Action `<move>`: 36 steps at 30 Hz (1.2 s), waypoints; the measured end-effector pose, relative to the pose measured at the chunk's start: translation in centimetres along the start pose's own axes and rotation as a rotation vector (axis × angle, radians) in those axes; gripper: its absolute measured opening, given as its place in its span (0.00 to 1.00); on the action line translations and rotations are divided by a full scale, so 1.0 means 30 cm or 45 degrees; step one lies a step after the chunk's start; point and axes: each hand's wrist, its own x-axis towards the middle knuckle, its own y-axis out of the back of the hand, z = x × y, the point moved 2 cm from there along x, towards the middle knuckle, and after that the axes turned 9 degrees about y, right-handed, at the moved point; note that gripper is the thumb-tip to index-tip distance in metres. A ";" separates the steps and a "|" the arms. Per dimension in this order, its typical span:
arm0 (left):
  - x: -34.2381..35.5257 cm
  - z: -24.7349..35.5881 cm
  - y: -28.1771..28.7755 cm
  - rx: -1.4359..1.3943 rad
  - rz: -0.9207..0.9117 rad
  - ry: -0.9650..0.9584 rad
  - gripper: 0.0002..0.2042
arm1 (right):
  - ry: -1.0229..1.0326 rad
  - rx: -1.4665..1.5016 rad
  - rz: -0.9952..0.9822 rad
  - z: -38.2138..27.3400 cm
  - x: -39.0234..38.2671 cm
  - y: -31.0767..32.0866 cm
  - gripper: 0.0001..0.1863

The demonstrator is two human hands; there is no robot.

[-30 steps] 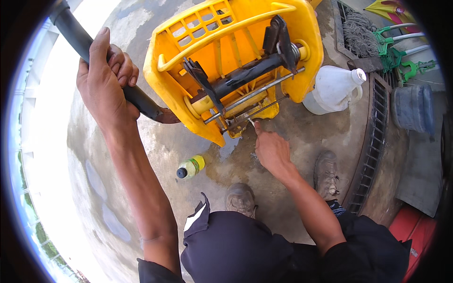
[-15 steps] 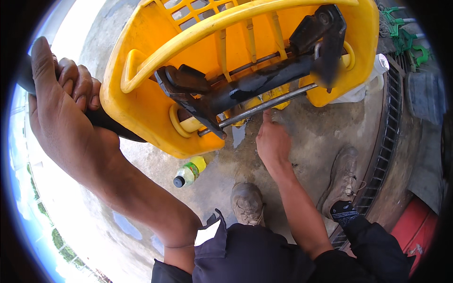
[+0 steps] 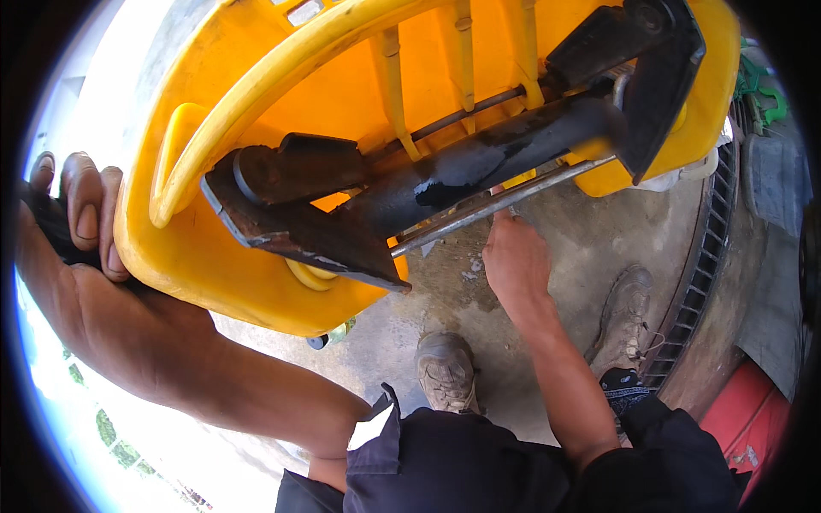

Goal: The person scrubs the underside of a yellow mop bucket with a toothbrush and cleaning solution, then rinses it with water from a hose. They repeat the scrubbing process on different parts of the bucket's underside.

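A yellow plastic mop wringer (image 3: 184, 256) is tilted up in front of me, showing its black roller (image 3: 479, 167), dark metal brackets and a thin steel rod (image 3: 522, 195). My left hand (image 3: 81, 248) is wrapped round the wringer's black handle (image 3: 56, 218) at the far left. Beneath the steel rod is my right hand (image 3: 517, 256), its index finger stretched up to the rod and its other fingers curled. The tip of that finger passes behind the rod, and whatever the curled fingers hold, if anything, is hidden.
A bottle (image 3: 340, 332) lies on the concrete floor, mostly covered by the wringer. My shoes (image 3: 447, 368) stand below. A drain grate (image 3: 697, 291) curves along the right, beside a red object (image 3: 748, 419). Green mop parts (image 3: 761, 98) lie at the far right.
The wringer has come closer and its left side has swung lower and leftward, covering most of the bottle. My left hand moved down and left with the handle; my right hand shifted slightly right.
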 end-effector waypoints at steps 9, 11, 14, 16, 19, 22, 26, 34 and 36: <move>-0.431 -0.263 0.096 -0.290 -0.374 0.334 0.19 | 0.135 -0.028 0.026 0.002 -0.093 -0.059 0.48; -0.524 -0.316 0.107 -0.309 -0.467 0.395 0.19 | 0.151 -0.059 -0.031 -0.005 -0.118 -0.062 0.48; -0.604 -0.374 0.128 -0.313 -0.483 0.401 0.20 | 0.197 -0.015 -0.072 -0.048 -0.130 -0.070 0.47; -0.660 -0.460 0.111 -0.399 -0.439 0.387 0.20 | 0.193 -0.021 -0.053 -0.058 -0.132 -0.063 0.47; -0.733 -0.552 0.063 -0.361 -0.529 0.426 0.21 | 0.219 0.003 -0.173 -0.080 -0.167 -0.086 0.48; -0.739 -0.546 0.053 -0.015 -0.655 0.499 0.20 | 0.144 0.038 -0.111 -0.022 -0.109 -0.074 0.48; -0.766 -0.570 0.007 0.079 -0.548 0.504 0.17 | 0.281 -0.014 -0.130 -0.082 -0.118 -0.055 0.45; -0.764 -0.634 0.018 0.117 -0.503 0.418 0.13 | 0.236 -0.004 -0.139 -0.161 -0.111 -0.016 0.37; -0.765 -0.628 0.012 0.086 -0.493 0.567 0.11 | 0.207 0.046 -0.184 -0.172 -0.094 0.005 0.36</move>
